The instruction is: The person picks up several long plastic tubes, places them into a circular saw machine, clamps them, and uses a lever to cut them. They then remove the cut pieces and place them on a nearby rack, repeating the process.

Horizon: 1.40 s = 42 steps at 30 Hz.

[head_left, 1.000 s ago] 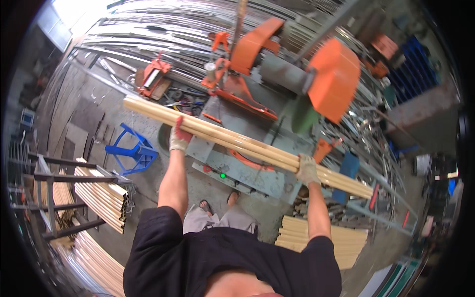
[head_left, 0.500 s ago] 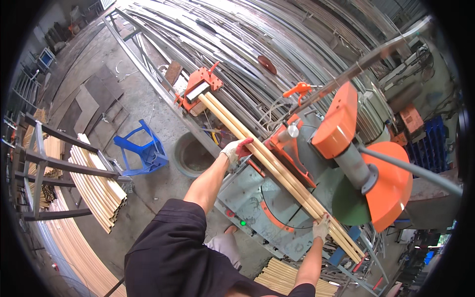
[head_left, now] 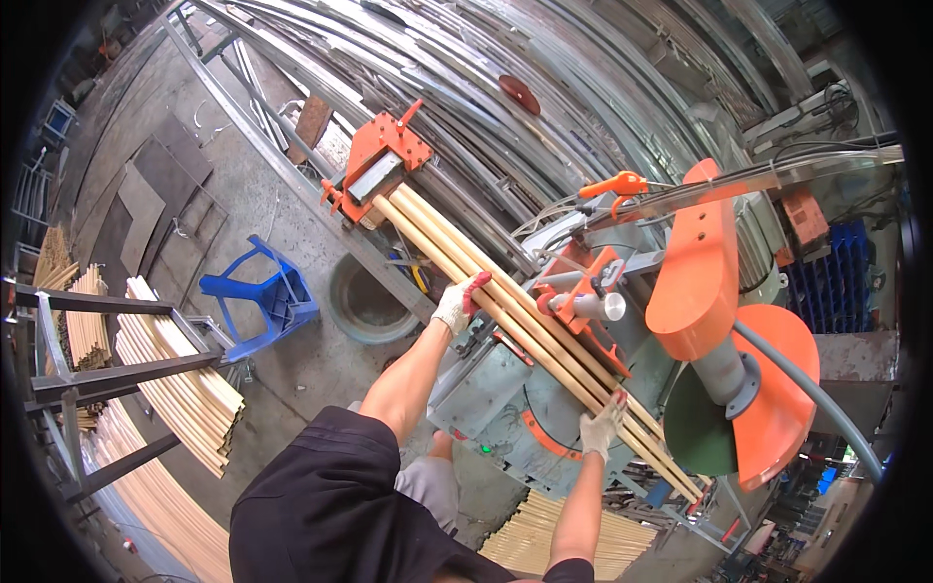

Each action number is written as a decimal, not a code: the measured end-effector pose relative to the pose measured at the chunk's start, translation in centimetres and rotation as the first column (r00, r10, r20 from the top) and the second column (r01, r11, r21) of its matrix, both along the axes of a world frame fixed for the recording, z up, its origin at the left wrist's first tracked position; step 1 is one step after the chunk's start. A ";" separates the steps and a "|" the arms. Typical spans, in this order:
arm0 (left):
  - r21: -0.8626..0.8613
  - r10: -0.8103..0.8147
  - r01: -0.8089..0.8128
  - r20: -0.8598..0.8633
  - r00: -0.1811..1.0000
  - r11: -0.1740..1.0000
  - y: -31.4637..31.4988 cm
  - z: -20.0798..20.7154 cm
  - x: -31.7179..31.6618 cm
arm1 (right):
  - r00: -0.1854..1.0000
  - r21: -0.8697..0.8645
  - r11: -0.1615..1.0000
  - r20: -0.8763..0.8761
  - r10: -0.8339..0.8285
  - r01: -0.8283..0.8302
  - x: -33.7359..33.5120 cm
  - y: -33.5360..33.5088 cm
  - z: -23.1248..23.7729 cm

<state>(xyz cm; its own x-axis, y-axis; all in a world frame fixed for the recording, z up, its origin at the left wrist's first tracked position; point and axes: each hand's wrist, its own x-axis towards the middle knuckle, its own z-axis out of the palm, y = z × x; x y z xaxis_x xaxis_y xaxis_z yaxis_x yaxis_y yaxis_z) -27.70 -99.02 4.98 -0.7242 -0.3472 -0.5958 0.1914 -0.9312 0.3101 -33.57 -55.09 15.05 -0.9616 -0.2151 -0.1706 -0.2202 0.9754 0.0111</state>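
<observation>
Long tan tubes [head_left: 533, 344] run diagonally from centre-left to lower right. The gloved left hand [head_left: 457, 303] touches their near edge mid-frame; the gloved right hand [head_left: 604, 428] touches them lower down, right of centre. An orange-bodied fixture [head_left: 384, 155] sits at their upper end. Right: orange guard [head_left: 777, 418] with dark green disc [head_left: 692, 442]. Left: blue stool [head_left: 282, 299] beside a round basin [head_left: 342, 309].

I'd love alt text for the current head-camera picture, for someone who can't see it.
A person's gloved left hand and right hand hold long tan tubes over a saw-like machine with orange guards. A blue stool and round tub sit to the left; metal bars are heaped behind.
</observation>
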 end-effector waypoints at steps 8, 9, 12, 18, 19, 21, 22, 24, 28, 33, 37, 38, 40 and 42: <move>0.086 0.174 -0.165 -0.112 0.978 0.983 0.2 0.2 -2.9 | 0.995 -0.077 0.994 0.060 0.079 -0.075 -2.7 -2.8 -1.4; 0.061 0.211 -0.207 -0.074 0.975 0.977 0.2 0.1 -3.5 | 0.994 -0.096 0.992 0.060 0.090 -0.084 -3.0 -3.0 -1.2; 0.112 0.299 -0.289 -0.087 0.950 0.951 -1.4 -1.0 -4.3 | 0.992 -0.139 0.986 0.080 0.100 -0.088 -2.6 -4.2 -0.9; 0.209 0.225 -0.193 -0.143 0.964 0.959 -7.8 -3.2 -3.4 | 0.979 -0.114 0.992 0.192 0.072 -0.050 -1.1 -9.3 -0.2; 0.209 0.220 -0.189 -0.137 0.966 0.960 -8.2 -3.3 -3.4 | 0.974 -0.012 0.999 0.224 0.044 -0.043 -1.1 -11.1 0.5; 0.146 0.264 -0.252 -0.066 0.962 0.957 -8.7 -2.7 -3.4 | 0.977 0.009 0.999 0.213 0.029 -0.032 -1.0 -12.3 0.0; 0.112 0.284 -0.278 -0.034 0.958 0.954 -8.7 -2.1 -3.4 | 0.980 0.029 0.999 0.196 0.019 -0.025 -0.8 -12.6 -0.1; 0.090 0.276 -0.278 0.034 0.961 0.956 -8.5 -1.1 -3.8 | 0.979 0.030 1.000 0.203 -0.011 0.005 -0.7 -12.2 -0.3; -0.063 0.357 -0.353 0.077 0.931 0.933 -7.8 -3.4 -5.0 | 0.996 0.058 0.998 0.087 0.011 -0.016 -0.7 -10.9 -1.5; -0.002 0.275 -0.275 0.055 0.960 0.961 -9.5 -1.3 -3.1 | 0.999 0.002 0.999 -0.020 0.040 -0.040 -1.5 -11.3 -2.6; -0.032 0.220 -0.218 0.130 0.967 0.975 -8.7 -0.8 -3.7 | 0.998 0.097 0.993 -0.026 0.063 -0.060 -1.3 -10.0 -2.5; -0.067 0.221 -0.214 0.122 0.968 0.975 -8.8 -1.4 -3.8 | 0.997 0.109 0.991 0.002 0.075 -0.075 -1.3 -9.7 -2.3; -0.082 0.206 -0.197 0.115 0.972 0.977 -9.0 -2.8 -4.4 | 0.996 0.127 0.988 0.022 0.083 -0.085 -2.7 -10.1 -1.4; -0.159 0.118 -0.086 0.199 0.973 0.983 -9.5 -3.5 -4.2 | 0.996 0.089 0.994 0.059 0.065 -0.070 -2.2 -10.6 -0.3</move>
